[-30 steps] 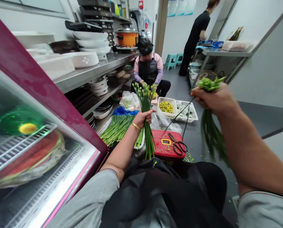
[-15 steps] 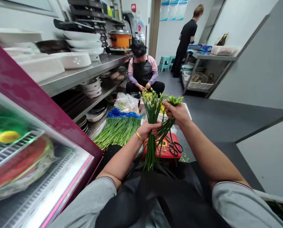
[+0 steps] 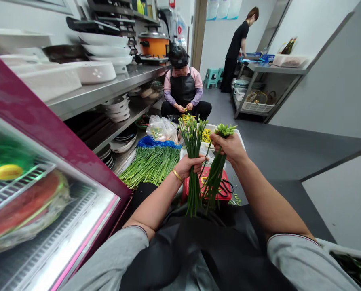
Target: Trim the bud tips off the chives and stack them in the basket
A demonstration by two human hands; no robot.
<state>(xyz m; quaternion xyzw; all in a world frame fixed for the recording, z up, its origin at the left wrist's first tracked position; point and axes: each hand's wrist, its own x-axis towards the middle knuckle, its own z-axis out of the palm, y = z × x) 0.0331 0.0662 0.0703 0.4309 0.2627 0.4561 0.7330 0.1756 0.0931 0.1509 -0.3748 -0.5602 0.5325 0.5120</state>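
My left hand is closed round the middle of a bunch of flowering chives, buds upward and stems hanging below. In my right hand is a second bunch of flowering chives, gripped just under its pale green buds, its stems slanting down to the left. The two bunches are close together, a stem or so bridging the gap. Beneath them lies a red case with black-handled scissors on it, partly hidden by stems. A large heap of chive stems rests to the left, beside blue plastic.
A seated co-worker handles yellow pieces by a white tray opposite me. Another person stands at a steel table. At left are a steel shelf with dishes and a glass-fronted fridge.
My right hand has moved slightly right and down, drawing its bunch away from the left one. My left hand stays nearly in place. The standing person has leaned over the table.
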